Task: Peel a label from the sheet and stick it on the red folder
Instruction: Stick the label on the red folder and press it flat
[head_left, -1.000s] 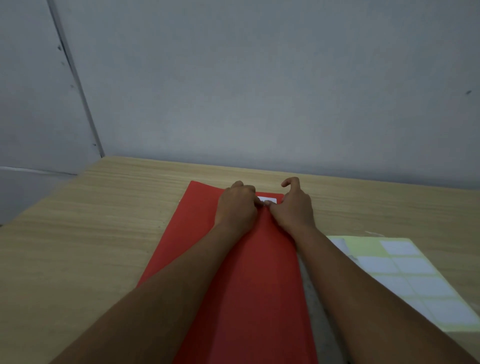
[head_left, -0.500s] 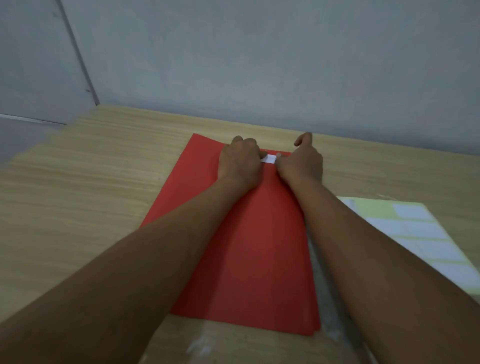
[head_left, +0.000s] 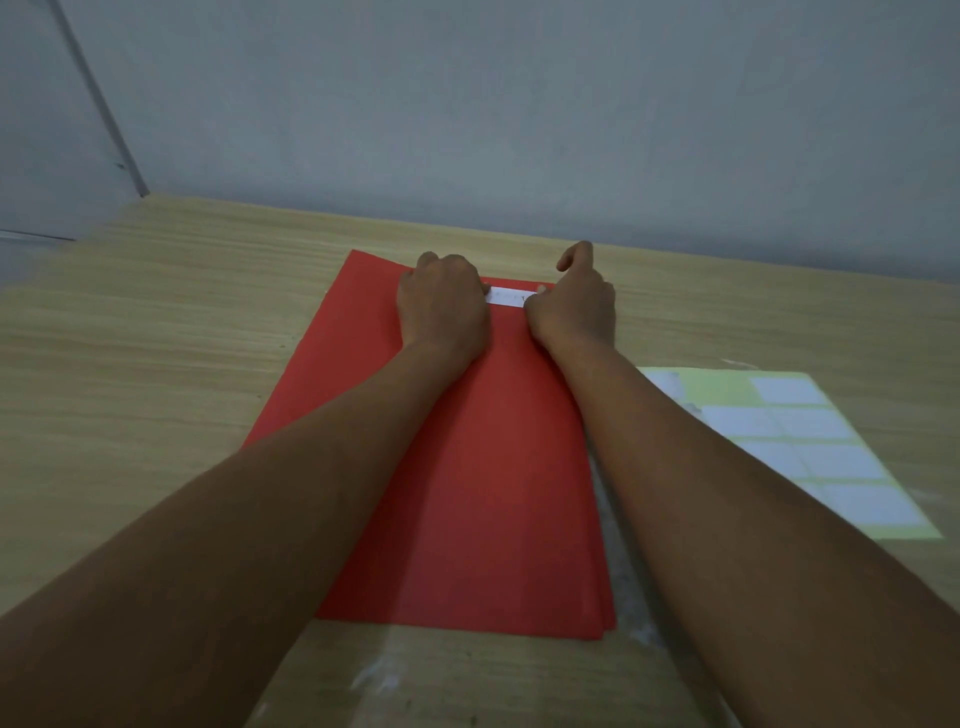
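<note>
The red folder (head_left: 467, 493) lies flat on the wooden table, long side running away from me. A white label (head_left: 509, 297) lies near the folder's far edge, only its middle strip showing. My left hand (head_left: 444, 306) rests knuckles up over the label's left end, fingers curled down on it. My right hand (head_left: 571, 306) covers the right end, thumb tip on the label and index finger lifted. The label sheet (head_left: 810, 447), pale yellow backing with several white labels, lies to the right of the folder, partly under my right forearm.
The wooden table (head_left: 156, 364) ends at a grey wall (head_left: 519, 130) just beyond the folder. Whitish smudges (head_left: 374, 680) mark the table surface near its front edge.
My hands have slid apart along the label, so more of its white strip shows between them. The view has also tilted so more of the folder's near end is seen.
</note>
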